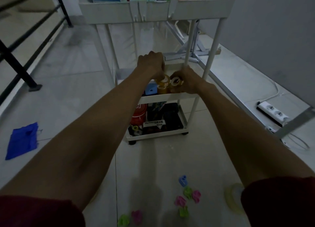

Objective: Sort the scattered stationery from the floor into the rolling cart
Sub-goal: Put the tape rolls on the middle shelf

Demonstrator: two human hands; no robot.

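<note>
Right now both arms reach into the middle shelf (pixel 170 96) of the rolling cart (pixel 153 10), setting down tape. The left hand (pixel 150 63) is closed over a yellowish tape roll (pixel 164 80) near the shelf's front edge; the right hand (pixel 186 80) grips a second roll (pixel 176 81) just beside it, next to a blue sharpener-like block (pixel 150 89), though the dim light makes that hard to tell. Placing looks nearly done. Next, both hands must let go and return for the coloured clips (pixel 187 192) and the clear tape roll (pixel 233 197) on the floor (pixel 76 73) in front of the cart.
</note>
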